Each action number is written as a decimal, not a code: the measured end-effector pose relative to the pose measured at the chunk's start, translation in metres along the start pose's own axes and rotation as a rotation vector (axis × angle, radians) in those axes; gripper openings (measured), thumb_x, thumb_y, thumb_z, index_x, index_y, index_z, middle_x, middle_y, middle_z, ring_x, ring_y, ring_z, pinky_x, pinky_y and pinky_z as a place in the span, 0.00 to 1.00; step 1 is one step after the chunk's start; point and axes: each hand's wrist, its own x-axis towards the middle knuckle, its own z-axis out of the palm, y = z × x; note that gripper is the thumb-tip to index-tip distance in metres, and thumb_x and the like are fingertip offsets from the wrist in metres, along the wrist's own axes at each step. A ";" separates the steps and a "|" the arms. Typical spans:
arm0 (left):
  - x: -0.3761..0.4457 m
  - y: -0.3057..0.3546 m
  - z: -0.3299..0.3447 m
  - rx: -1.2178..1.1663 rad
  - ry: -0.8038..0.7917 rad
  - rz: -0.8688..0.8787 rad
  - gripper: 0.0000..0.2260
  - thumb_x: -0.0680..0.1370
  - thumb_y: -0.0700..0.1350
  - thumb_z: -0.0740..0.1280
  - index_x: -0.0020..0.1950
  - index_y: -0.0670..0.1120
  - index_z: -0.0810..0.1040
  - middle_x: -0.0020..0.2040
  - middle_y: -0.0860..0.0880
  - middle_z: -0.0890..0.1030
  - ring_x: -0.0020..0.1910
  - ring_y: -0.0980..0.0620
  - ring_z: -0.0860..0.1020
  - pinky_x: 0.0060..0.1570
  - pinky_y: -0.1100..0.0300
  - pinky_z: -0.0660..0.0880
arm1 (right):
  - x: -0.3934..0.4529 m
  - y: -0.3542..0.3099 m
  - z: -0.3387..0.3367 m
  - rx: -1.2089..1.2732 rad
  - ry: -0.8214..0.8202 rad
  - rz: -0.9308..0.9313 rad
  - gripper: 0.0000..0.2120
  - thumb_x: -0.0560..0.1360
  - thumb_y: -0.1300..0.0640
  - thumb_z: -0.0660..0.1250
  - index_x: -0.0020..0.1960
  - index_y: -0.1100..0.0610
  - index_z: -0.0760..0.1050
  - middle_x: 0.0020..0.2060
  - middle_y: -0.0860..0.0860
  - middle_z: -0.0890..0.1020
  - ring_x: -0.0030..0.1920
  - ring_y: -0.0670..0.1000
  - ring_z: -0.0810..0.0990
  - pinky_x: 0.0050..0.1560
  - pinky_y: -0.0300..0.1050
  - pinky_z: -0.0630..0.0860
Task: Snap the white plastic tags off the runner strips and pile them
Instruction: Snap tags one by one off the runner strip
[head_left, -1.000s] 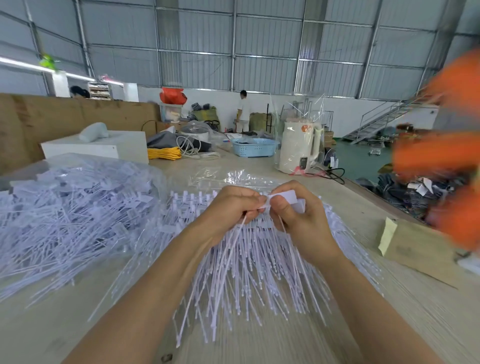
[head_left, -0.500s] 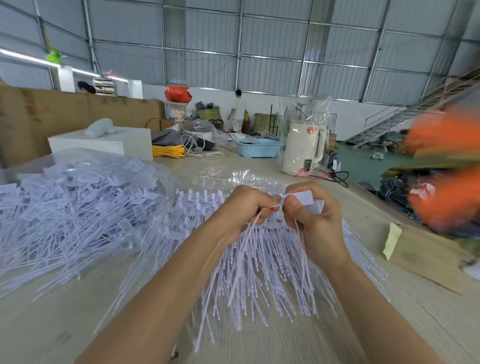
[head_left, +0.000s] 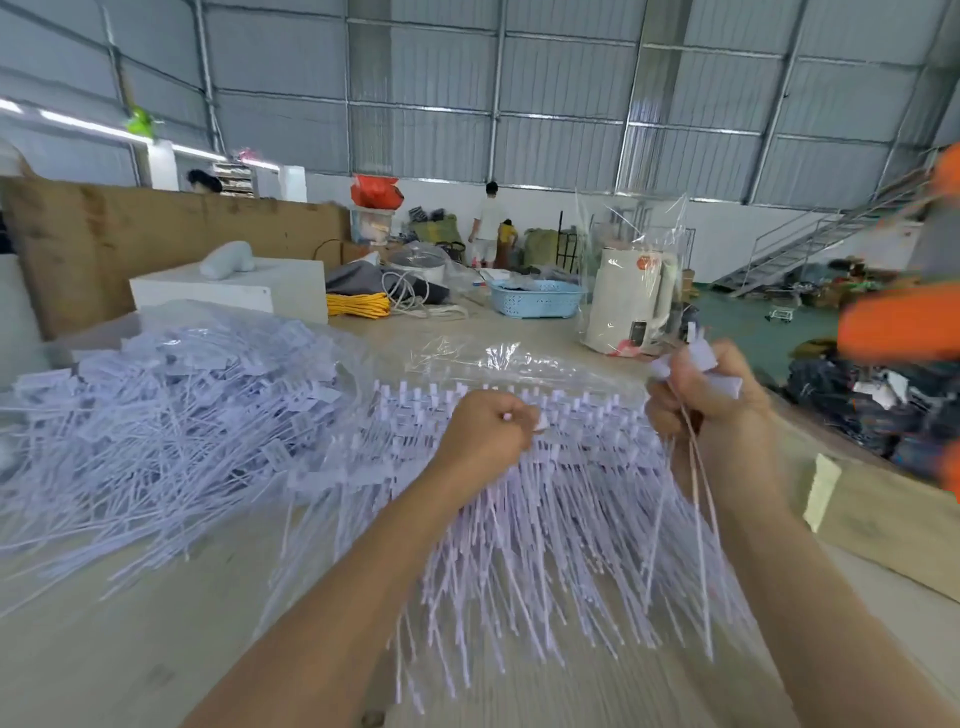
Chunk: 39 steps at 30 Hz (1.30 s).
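The right hand (head_left: 709, 402) grips loose tags (head_left: 698, 364) just right of the strips (head_left: 519, 499) on the table (head_left: 130, 665), the left hand (head_left: 485, 441) pinches the runner, so the snapping step seems underway; next, drop them on the pile (head_left: 156, 415) left of the strips.

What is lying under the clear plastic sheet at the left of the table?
A heap of loose white tags shows through the clear plastic sheet. The table beneath the heap is covered.
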 end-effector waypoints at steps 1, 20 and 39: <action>-0.002 0.002 0.002 -0.006 -0.057 0.045 0.15 0.78 0.41 0.66 0.30 0.49 0.76 0.46 0.44 0.82 0.31 0.63 0.75 0.28 0.74 0.67 | 0.000 0.003 -0.003 0.033 0.039 0.066 0.12 0.76 0.67 0.61 0.36 0.56 0.68 0.31 0.50 0.70 0.27 0.45 0.64 0.23 0.33 0.62; -0.013 0.014 -0.004 0.060 -0.246 0.298 0.24 0.72 0.30 0.68 0.60 0.52 0.67 0.49 0.48 0.74 0.37 0.49 0.76 0.39 0.60 0.73 | -0.014 0.045 0.001 -0.286 -0.001 0.536 0.11 0.80 0.59 0.61 0.42 0.60 0.78 0.31 0.58 0.80 0.24 0.49 0.76 0.21 0.36 0.69; -0.013 0.017 -0.015 0.119 -0.217 0.139 0.09 0.77 0.41 0.67 0.37 0.50 0.80 0.27 0.56 0.78 0.28 0.59 0.73 0.36 0.62 0.69 | -0.018 0.036 0.007 -0.419 -0.168 0.247 0.06 0.77 0.65 0.64 0.42 0.60 0.76 0.30 0.52 0.78 0.29 0.46 0.74 0.30 0.36 0.71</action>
